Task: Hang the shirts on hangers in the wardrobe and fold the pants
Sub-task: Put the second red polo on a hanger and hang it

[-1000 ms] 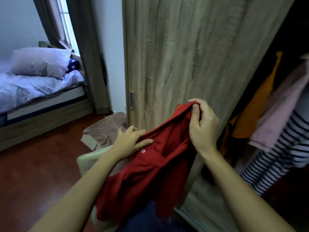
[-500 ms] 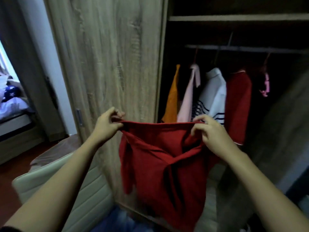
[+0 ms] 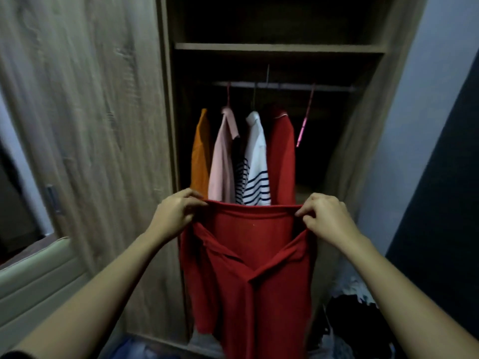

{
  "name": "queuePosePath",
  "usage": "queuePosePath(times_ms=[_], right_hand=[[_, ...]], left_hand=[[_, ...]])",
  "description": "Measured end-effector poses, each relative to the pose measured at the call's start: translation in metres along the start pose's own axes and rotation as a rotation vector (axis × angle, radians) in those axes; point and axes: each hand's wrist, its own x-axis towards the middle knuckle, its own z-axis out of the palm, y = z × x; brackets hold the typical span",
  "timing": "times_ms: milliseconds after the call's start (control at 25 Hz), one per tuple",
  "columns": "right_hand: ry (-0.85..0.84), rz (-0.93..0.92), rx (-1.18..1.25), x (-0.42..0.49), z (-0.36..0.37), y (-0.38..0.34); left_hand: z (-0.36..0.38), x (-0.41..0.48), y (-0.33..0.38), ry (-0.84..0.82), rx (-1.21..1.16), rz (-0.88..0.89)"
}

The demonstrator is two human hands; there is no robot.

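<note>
The left hand and right hand hold a red shirt up in front of the open wardrobe. Each hand pinches one end of the shirt's straight top edge between thumb and curled fingers. The left hand has the corner at 9 o'clock and the right hand the corner at 3 o'clock, and the edge runs taut and level between them. Below the edge the shirt hangs loose toward 6 o'clock. Two folded flaps cross its front and meet in a V near its middle. Its lower end runs out of the bottom of the view.

Behind the shirt, toward 12 o'clock, a rail spans the wardrobe under a shelf. Four garments hang from it side by side: an orange shirt nearest 9 o'clock, then a pink shirt, a striped shirt in white and navy, and a hung red shirt. Their lower parts are hidden behind the held shirt's top edge. Just beside the hung red shirt, toward 3 o'clock, a pink hanger hangs bare and tilted.

At 9 o'clock of the opening stands the wood-grain door. At 8 o'clock, under the left forearm, is a cream padded chair. At 3 o'clock a pale wall meets the wardrobe's side. A dark pile lies at 5 o'clock on the floor, too dim to make out, and blurred blue cloth shows at 7 o'clock.
</note>
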Motion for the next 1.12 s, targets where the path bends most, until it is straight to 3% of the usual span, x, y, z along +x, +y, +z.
queuePosePath(times_ms=[120, 280, 520, 720, 1000, 1120], right_hand=[[0.018, -0.012, 0.112, -0.006, -0.004, 0.023], [0.047, 0.072, 0.322, 0.001, -0.013, 0.044], [0.125, 0.120, 0.368, 0.032, -0.027, 0.044], [0.094, 0.073, 0.352, 0.071, -0.028, 0.040], [0.032, 0.005, 0.285, 0.108, -0.036, 0.061], [0.057, 0.021, 0.237, 0.122, -0.046, 0.072]], left_hand=[[0.017, 0.013, 0.027, 0.024, 0.082, -0.052], [0.027, 0.043, 0.055, 0.005, -0.067, -0.036], [0.045, 0.090, 0.059, 0.076, -0.326, -0.149], [0.067, 0.149, 0.066, 0.178, -0.415, -0.080], [0.109, 0.255, 0.094, -0.042, -0.618, -0.064], [0.140, 0.319, 0.101, -0.033, -0.726, -0.143]])
